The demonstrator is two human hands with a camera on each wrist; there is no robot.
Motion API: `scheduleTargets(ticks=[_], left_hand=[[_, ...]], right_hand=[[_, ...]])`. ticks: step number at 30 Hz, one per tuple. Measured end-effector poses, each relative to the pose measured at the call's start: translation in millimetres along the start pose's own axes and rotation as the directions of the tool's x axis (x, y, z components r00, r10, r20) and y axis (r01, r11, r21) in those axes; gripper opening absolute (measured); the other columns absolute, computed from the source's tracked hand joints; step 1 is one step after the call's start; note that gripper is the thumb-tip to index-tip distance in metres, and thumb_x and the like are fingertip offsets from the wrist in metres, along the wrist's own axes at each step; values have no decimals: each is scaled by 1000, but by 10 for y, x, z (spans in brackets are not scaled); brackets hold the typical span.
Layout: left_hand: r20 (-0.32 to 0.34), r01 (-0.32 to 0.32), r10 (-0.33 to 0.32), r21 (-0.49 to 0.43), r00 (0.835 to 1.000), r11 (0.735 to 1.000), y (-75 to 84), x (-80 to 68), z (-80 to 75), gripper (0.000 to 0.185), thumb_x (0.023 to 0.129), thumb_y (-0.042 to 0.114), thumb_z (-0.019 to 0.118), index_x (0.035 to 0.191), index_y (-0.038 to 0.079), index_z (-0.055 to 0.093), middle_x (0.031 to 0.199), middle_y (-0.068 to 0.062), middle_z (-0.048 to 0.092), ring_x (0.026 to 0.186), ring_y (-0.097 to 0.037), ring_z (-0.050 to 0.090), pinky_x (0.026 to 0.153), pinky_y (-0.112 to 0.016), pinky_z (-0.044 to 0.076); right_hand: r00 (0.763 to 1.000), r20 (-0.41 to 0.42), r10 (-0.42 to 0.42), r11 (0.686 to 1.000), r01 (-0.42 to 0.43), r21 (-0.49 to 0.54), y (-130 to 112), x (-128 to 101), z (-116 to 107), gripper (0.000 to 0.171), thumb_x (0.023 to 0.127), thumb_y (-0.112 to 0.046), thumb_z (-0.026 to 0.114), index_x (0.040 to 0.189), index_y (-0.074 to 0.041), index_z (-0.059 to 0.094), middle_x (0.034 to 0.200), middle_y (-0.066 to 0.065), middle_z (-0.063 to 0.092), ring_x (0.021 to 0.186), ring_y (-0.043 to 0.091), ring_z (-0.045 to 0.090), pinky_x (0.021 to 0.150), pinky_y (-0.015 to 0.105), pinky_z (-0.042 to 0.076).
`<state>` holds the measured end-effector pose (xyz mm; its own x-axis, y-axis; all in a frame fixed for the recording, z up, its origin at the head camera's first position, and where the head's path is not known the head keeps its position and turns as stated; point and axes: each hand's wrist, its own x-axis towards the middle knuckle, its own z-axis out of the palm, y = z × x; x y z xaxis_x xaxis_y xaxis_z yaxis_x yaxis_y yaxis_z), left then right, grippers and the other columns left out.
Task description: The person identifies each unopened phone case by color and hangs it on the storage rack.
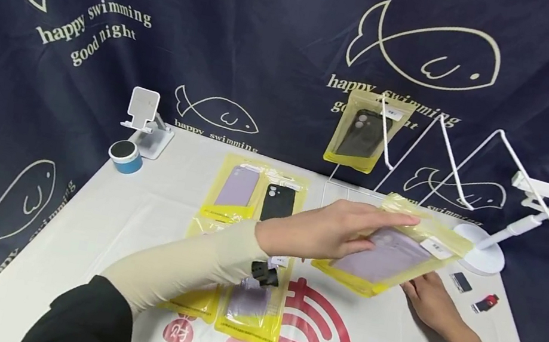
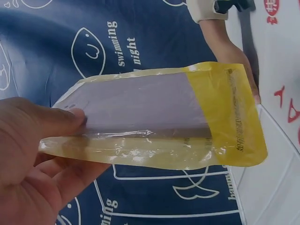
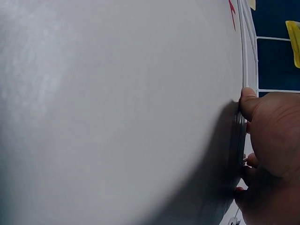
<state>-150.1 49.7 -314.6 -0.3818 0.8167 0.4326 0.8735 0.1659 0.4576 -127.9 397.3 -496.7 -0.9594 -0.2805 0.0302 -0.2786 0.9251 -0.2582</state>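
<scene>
My left hand (image 1: 322, 227) pinches a clear-and-yellow pouch with a light purple phone case (image 1: 383, 253) inside, thumb on the front and fingers behind. In the left wrist view the purple phone case (image 2: 145, 103) lies sideways across the picture. My right hand (image 1: 434, 304) is low at the table, partly behind that pouch. The right wrist view shows the right hand (image 3: 276, 150) with thumb and curled fingers at the bottom wire of a white wire rack (image 3: 251, 56). On one hook of the rack hangs a pouched black phone case (image 1: 362, 132).
Several pouched phone cases (image 1: 237, 187) lie in rows left of centre, partly under my left arm. A white phone stand (image 1: 154, 136) and a blue jar (image 1: 126, 158) stand at the back left. Another white stand (image 1: 484, 254) and two small items, one red (image 1: 485, 303), are at the right.
</scene>
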Motion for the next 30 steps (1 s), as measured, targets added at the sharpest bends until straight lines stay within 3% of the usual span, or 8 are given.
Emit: scheduleTargets(ticks=[7,13,19,23,30], left_hand=[[-25,-48,48,5,999,999,18,222,42,58,98,9,61,152,7,41,141,-4,59,113,-7,56,98,-7,39],[-38,-37,37,14,999,999,12,295,85,57,99,9,60,152,7,41,145,-4,57,118,-5,55,100,-6,38],[-42,-42,44,51,998,998,13,426,139,57,99,10,59,153,9,41,147,-2,56,117,-5,55,103,-7,36],[-27,-39,40,45,999,998,3,513,171,58,99,10,59,153,8,39,148,-2,55,116,-5,54,102,-7,35],[15,25,-25,25,1000,999,-53,550,201,62,99,13,60,156,12,35,148,1,54,113,-2,54,100,-7,36]], right_hand=[[999,-42,-34,999,34,-4,37,3,15,45,102,-20,55,140,4,50,140,33,47,128,54,41,105,67,31],[1000,-15,-9,1000,9,6,42,-16,14,47,103,-22,55,142,3,48,143,31,45,128,52,41,105,66,31],[999,-36,-10,1000,11,5,32,-26,5,39,100,-16,57,134,3,56,136,32,52,127,54,43,107,67,29],[998,-54,-21,1000,21,-6,26,-21,12,33,95,-8,62,125,3,62,127,33,58,122,54,47,106,67,30],[997,-63,-37,999,37,-9,32,3,39,37,97,-11,60,130,5,58,132,33,54,123,53,46,106,65,31]])
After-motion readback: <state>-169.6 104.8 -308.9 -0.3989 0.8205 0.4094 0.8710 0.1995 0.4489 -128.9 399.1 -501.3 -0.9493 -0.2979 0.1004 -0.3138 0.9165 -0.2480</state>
